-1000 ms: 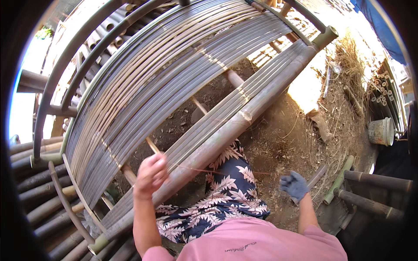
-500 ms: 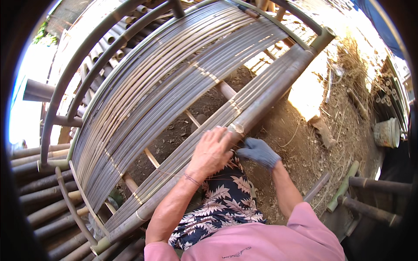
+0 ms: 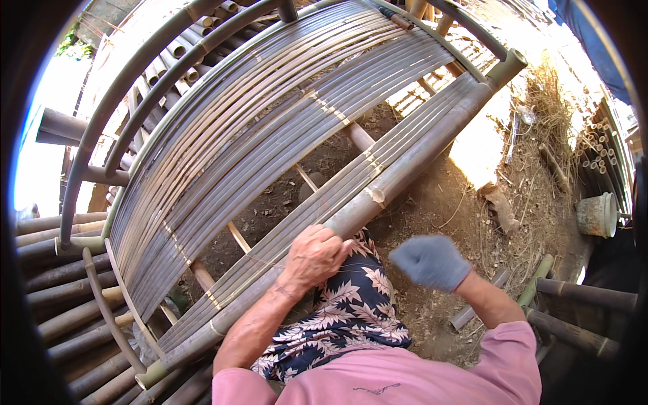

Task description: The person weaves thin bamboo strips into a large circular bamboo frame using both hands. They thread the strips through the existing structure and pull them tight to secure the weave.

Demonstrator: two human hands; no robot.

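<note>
A large bamboo frame with a seat of long thin slats [image 3: 236,165] stretches across in front of me. Its thick near rail [image 3: 425,165] runs diagonally, with a pale cut knot or peg end [image 3: 376,195] on its side. My bare left hand [image 3: 316,255] rests at this rail, fingers curled closed. A thin reddish cord [image 3: 264,262] passes from the slats toward that hand; whether the fingers hold it is hidden. To the right of the rail, my right hand [image 3: 430,262], in a grey glove, hovers above the ground, curled into a fist. Whatever is inside it does not show.
A tool with a brown handle [image 3: 398,19] lies on the far slats. Curved bamboo rails [image 3: 138,111] rise at the left, and stacked poles [image 3: 77,300] lie below them. Bamboo lengths [image 3: 574,290], a pale bucket [image 3: 597,214] and dry straw [image 3: 548,101] are on the right.
My right hand has pulled away from the rail toward the right and nearer me. My left hand has slid down-left along the rail and curled closed, uncovering the pale knot.
</note>
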